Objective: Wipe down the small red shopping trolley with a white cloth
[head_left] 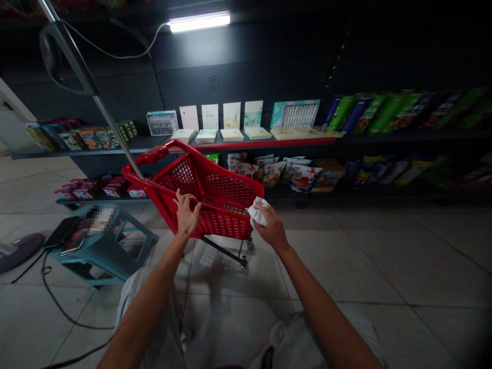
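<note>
A red plastic shopping trolley basket [215, 187] stands on the tiled floor in front of me, tilted on its wheeled frame. My left hand [186, 214] grips the basket's near rim, fingers curled over the edge. My right hand [271, 225] is closed on a crumpled white cloth [257, 211] and presses it against the basket's near right corner. The basket's inside looks bare.
A teal plastic stool [109, 246] with a dark phone and papers stands at the left, cables trailing on the floor. Dark shelves [269, 143] hold notebooks, boxes and snack bags behind the basket. A metal pole [96, 97] slants across the upper left. My knees show below.
</note>
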Demonstrator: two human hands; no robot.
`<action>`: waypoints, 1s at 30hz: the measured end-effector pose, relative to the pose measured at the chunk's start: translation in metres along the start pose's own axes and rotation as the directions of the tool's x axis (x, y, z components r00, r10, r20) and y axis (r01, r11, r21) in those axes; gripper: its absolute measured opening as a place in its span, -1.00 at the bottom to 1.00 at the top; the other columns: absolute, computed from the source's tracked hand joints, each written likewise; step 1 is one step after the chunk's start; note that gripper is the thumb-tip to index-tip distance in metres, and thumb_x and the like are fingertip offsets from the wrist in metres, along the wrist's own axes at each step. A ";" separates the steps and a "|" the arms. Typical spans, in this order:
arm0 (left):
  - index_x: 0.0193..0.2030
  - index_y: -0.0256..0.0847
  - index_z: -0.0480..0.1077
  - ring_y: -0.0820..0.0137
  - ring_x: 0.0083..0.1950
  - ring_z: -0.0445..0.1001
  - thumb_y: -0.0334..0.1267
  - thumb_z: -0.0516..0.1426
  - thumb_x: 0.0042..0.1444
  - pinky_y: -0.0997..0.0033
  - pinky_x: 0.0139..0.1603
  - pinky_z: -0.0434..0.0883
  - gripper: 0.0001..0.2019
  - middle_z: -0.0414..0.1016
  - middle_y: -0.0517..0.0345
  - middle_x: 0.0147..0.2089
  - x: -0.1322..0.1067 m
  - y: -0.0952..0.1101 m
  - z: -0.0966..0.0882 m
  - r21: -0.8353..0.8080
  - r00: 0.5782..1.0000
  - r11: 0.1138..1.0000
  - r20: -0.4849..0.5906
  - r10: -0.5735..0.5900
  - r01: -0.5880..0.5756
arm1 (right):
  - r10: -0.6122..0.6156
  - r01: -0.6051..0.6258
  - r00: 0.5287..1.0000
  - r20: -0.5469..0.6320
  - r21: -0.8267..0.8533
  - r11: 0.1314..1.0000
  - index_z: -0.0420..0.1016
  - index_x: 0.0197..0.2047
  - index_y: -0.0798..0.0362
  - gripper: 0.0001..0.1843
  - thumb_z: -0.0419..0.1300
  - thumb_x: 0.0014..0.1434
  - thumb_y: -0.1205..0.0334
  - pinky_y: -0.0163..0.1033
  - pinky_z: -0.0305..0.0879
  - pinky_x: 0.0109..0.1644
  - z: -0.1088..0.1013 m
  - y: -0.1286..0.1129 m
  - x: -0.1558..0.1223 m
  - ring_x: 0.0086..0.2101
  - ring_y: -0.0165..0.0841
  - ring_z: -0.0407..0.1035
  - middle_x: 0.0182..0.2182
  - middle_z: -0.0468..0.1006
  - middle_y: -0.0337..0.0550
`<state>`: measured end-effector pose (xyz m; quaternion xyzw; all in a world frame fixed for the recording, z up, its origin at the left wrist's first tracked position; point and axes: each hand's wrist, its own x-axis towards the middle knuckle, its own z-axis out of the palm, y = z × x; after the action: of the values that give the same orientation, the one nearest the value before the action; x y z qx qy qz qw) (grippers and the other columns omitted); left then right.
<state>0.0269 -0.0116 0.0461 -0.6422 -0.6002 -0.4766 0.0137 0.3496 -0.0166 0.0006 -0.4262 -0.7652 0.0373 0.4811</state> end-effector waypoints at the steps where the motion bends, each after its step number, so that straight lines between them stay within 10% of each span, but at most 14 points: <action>1: -0.15 -0.13 0.39 0.06 0.62 -0.12 -0.22 0.14 0.23 -0.21 0.58 -0.16 -0.91 0.49 -0.02 0.11 0.000 -0.002 -0.001 -0.029 1.000 1.000 -0.010 0.000 0.000 | 0.011 -0.011 1.000 0.001 -0.006 1.000 0.43 0.19 -0.02 -0.56 0.21 0.25 0.23 0.07 0.28 0.36 0.000 0.001 0.001 0.22 -0.07 0.34 0.11 0.50 0.04; 16: -0.37 -0.12 0.38 0.12 0.46 0.25 -0.31 0.16 0.09 -0.05 0.59 -0.11 -0.96 0.53 0.07 -0.10 0.002 -0.021 -0.026 -0.194 0.988 0.980 -0.142 -0.060 0.032 | 0.326 -0.295 0.923 -0.206 0.164 0.941 0.46 0.16 0.03 -0.53 0.18 0.20 0.12 -0.02 0.31 0.24 0.022 0.019 0.010 0.07 -0.15 0.44 0.08 0.56 0.02; 20: -0.33 -0.13 0.39 0.19 0.37 0.36 -0.29 0.14 0.15 -0.02 0.61 -0.16 -0.96 0.56 0.07 0.00 0.002 -0.024 -0.032 -0.217 0.992 0.975 -0.108 -0.069 0.044 | 0.558 -0.477 0.798 -0.227 0.328 0.815 0.42 0.20 -0.01 -0.46 0.18 0.18 0.01 -0.07 0.34 0.15 0.035 0.029 0.006 -0.01 -0.19 0.47 0.08 0.57 -0.04; 23: 0.01 -0.15 0.44 0.14 0.60 -0.02 -0.20 0.21 0.17 0.02 0.60 -0.12 -0.73 0.28 -0.06 0.44 -0.006 -0.016 -0.029 -0.206 0.987 0.971 -0.080 -0.141 0.122 | 0.738 -0.571 0.642 -0.208 0.513 0.641 0.41 0.18 -0.03 -0.42 0.16 0.18 -0.15 -0.15 0.38 0.04 0.049 0.038 0.001 -0.09 -0.25 0.48 -0.01 0.60 -0.11; 26: 0.47 -0.26 0.05 0.12 0.66 -0.32 -0.10 0.26 0.14 0.07 0.61 -0.18 -0.18 -0.24 -0.20 0.63 -0.021 -0.001 -0.012 -0.204 0.932 0.930 -0.132 -0.336 0.307 | 0.860 -0.611 0.500 -0.099 0.664 0.432 0.44 0.14 -0.01 -0.34 0.09 0.18 -0.30 -0.23 0.40 -0.09 0.063 0.038 -0.006 -0.18 -0.29 0.49 -0.12 0.61 -0.17; 30: 0.57 -0.45 -0.44 0.08 0.65 -0.53 -0.05 0.29 0.10 0.08 0.61 -0.22 0.18 -0.54 -0.38 0.63 -0.037 0.012 0.014 -0.229 0.892 0.869 -0.003 -0.452 0.440 | 0.903 -0.662 0.429 -0.033 0.668 0.339 0.44 0.18 -0.01 -0.29 0.06 0.19 -0.35 -0.24 0.41 -0.10 0.079 0.026 -0.022 -0.14 -0.27 0.51 -0.08 0.62 -0.15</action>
<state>0.0505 -0.0351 0.0217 -0.4700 -0.6746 -0.5487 -0.1514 0.3088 0.0125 -0.0695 -0.5817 -0.2865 0.4050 0.6446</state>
